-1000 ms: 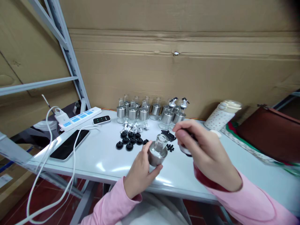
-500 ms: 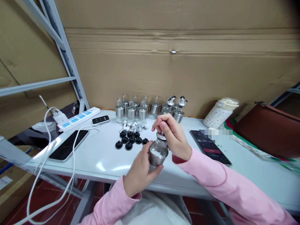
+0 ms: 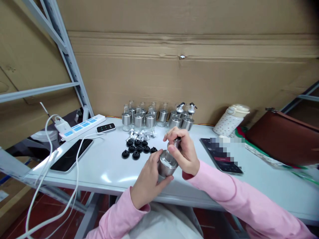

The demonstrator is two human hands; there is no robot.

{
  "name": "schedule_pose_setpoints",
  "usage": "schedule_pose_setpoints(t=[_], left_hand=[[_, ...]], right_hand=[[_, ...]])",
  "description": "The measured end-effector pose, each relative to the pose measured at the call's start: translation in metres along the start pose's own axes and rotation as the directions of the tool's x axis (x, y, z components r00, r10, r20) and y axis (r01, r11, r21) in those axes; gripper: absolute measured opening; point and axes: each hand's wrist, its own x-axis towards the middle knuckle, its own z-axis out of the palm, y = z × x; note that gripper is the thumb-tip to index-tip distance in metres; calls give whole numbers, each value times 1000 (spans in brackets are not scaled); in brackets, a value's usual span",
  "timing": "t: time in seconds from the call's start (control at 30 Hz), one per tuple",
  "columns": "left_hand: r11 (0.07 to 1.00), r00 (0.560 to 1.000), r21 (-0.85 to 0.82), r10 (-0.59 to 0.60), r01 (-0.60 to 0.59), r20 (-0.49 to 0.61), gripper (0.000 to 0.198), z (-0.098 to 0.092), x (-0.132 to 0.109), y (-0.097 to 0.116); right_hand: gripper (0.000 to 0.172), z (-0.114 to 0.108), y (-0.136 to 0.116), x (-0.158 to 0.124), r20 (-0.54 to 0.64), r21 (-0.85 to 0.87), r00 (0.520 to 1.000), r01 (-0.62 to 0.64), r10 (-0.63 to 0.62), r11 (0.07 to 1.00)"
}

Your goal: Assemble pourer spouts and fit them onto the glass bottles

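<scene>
My left hand (image 3: 147,181) grips the steel-jacketed base of a small glass bottle (image 3: 166,165) near the front edge of the white table (image 3: 109,166). My right hand (image 3: 183,151) is closed over the bottle's neck, fingers pinched on a small metal cap piece at its top. Just behind lie several black rubber stoppers (image 3: 136,149) and a few small silver caps (image 3: 139,135). A row of similar bottles (image 3: 147,118) stands at the back, two of them with pour spouts (image 3: 185,109).
A dark phone (image 3: 71,154) with a white cable and a power strip (image 3: 83,126) lie at the left. Another phone (image 3: 220,156) lies right of my hands. A white dotted flask (image 3: 230,121) and a brown bag (image 3: 281,137) sit at the right. Cardboard fills the back wall.
My right hand came in from the right with a small piece, settled on the bottle's neck, then pressed lower on it. The left hand kept its hold on the bottle.
</scene>
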Motion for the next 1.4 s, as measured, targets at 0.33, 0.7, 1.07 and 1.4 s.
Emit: schedule_pose_setpoints(t=[0.33,0.7,1.07,1.4], left_hand=[[997,998,32,69,-69,-2,69,1,0,-3],[997,986,65,-28,39,-166,61,3,-3,-6],[949,867,256,33,-182,497,58,-7,1,1],[941,881,275,47,-197,471,54,-4,0,-1]], right_hand=[[24,-14,-12,8,200,-221,978,107,-63,969],[24,-50,18,70,165,-630,985,141,-45,764],[32,-23,115,102,66,-723,986,-58,151,688],[32,-18,138,93,18,-824,970,-122,240,554]])
